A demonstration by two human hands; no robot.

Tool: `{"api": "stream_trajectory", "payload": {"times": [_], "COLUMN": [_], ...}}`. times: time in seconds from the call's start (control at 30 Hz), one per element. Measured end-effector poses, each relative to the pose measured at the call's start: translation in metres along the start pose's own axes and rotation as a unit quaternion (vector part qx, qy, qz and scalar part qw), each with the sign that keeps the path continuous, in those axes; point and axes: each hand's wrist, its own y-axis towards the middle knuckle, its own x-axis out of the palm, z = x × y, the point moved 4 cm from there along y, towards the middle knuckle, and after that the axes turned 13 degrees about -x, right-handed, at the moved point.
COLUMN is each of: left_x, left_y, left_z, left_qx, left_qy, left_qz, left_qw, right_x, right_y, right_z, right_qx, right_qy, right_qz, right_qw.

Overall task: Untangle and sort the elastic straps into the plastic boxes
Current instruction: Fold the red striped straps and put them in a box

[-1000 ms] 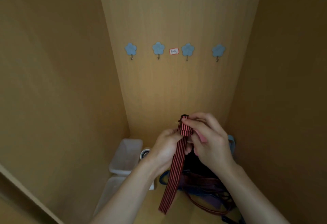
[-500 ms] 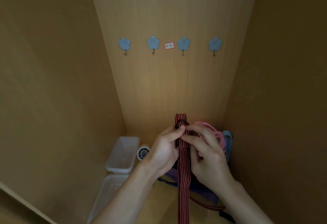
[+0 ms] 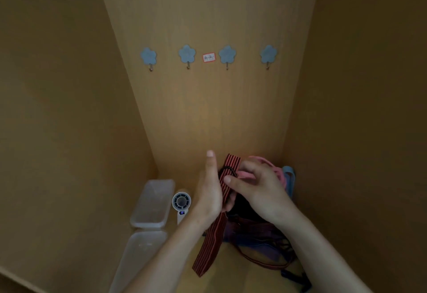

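Observation:
A red-and-black striped elastic strap [image 3: 211, 244] runs from between my hands down to the wooden floor. My left hand [image 3: 209, 191] lies flat against its left side with the fingers straight up. My right hand [image 3: 258, 191] pinches the strap's upper part, where a thin black loop [image 3: 228, 169] circles it. A pink strap [image 3: 268, 165] arches behind my right fingers. A tangle of purple, blue and dark red straps [image 3: 256, 237] lies under my right wrist. Two clear plastic boxes stand at the left, one farther [image 3: 153, 202] and one nearer [image 3: 138, 258].
A small white handheld fan [image 3: 181, 203] lies between the far box and my left hand. Wooden walls close in on the left, back and right. Several blue flower-shaped hooks [image 3: 187, 55] and a small label [image 3: 208, 57] sit on the back wall.
My left hand has let go its pinch and flattened with fingers pointing up. The striped strap's upper end tilted right and its tail swung left. The camera view dropped slightly.

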Motion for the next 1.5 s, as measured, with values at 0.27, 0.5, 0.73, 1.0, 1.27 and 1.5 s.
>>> {"api": "stream_trajectory", "payload": {"times": [0.27,0.5,0.73,1.0,1.27,1.5], "left_x": [-0.008,-0.008,-0.005,-0.003,-0.012,-0.017], "left_y": [0.005,-0.008,-0.014,-0.019,-0.024,-0.025], "left_z": [-0.033,-0.021,-0.033,-0.041,-0.054,-0.040], "left_qx": [-0.184,-0.271,-0.207,-0.121,-0.065,-0.057], "left_qy": [-0.012,-0.324,-0.340,-0.213,0.013,0.040], "left_qz": [-0.032,-0.168,-0.180,-0.183,-0.082,-0.148], "left_qw": [0.982,0.891,0.899,0.952,0.994,0.987], "right_x": [-0.001,0.016,0.006,0.001,-0.022,-0.033], "right_y": [0.003,-0.020,-0.038,-0.041,-0.030,-0.010], "right_z": [-0.012,-0.001,0.026,0.025,0.021,0.028], "right_qx": [-0.037,-0.277,-0.239,-0.221,-0.103,0.049], "right_qy": [-0.062,-0.366,-0.314,-0.272,-0.052,0.143], "right_qz": [0.012,-0.048,0.034,0.066,0.113,0.092], "right_qw": [0.997,0.887,0.918,0.934,0.987,0.984]}}
